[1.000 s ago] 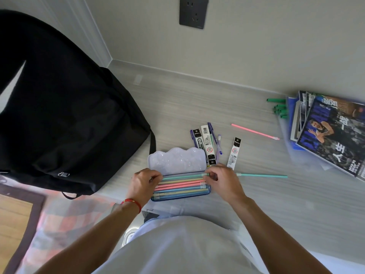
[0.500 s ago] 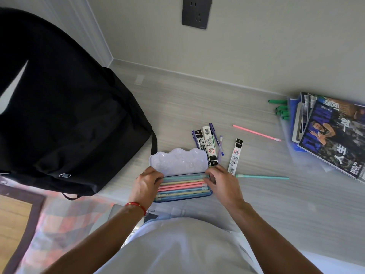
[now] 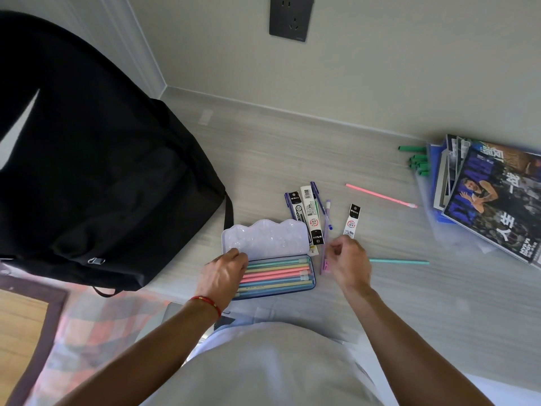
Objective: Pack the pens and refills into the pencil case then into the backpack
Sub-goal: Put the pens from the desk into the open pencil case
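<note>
An open pencil case (image 3: 263,238) lies on the grey table, its pale lid flipped back, with several pastel pens (image 3: 278,273) lined up in its blue tray. My left hand (image 3: 222,276) grips the tray's left end. My right hand (image 3: 348,262) is just right of the case, with its fingertips pinching a purple pen (image 3: 325,241). Refill packs (image 3: 307,212) lie behind the case, and one more refill pack (image 3: 352,221) lies apart beyond my right hand. A teal pen (image 3: 399,261) and a pink pen (image 3: 380,195) lie loose to the right. The black backpack (image 3: 102,171) stands at the left.
A stack of magazines (image 3: 497,200) on a clear folder sits at the right, with green markers (image 3: 415,162) beside it. The wall with a dark socket (image 3: 291,17) runs along the table's back. A checked cloth (image 3: 87,332) lies below the table's left front edge.
The teal pen end I held went into the tray. My right hand then left the case, moved right and took the purple pen, drawing it toward me. My left hand stayed.
</note>
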### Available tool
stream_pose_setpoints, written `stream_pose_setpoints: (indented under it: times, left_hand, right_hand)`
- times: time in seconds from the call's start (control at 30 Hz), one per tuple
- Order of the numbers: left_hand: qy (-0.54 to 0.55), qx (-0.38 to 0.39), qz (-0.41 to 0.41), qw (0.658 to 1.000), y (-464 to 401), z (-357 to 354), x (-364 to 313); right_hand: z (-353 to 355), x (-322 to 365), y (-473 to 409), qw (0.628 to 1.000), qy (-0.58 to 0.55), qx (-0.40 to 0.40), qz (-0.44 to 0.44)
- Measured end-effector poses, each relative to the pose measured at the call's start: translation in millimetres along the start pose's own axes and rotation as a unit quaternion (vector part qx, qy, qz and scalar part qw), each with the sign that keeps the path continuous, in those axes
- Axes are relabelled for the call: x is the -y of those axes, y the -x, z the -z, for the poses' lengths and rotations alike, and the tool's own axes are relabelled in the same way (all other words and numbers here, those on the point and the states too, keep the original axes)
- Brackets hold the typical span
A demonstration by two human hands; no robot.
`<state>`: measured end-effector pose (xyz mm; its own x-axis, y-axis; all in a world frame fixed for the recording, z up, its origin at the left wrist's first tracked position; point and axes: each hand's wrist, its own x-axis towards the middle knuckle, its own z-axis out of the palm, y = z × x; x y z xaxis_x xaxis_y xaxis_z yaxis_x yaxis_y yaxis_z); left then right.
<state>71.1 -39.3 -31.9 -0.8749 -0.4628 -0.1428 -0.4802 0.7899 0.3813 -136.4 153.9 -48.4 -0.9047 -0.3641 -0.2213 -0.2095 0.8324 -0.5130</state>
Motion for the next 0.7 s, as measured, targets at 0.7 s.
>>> stream_pose_setpoints:
  times: [0.7]
  left_hand:
    - [0.064,-0.064,-0.026,0.996,-29,-2,-42]
  right_hand:
    - [64,-67,5,1.000,0.019,0.018,-0.004]
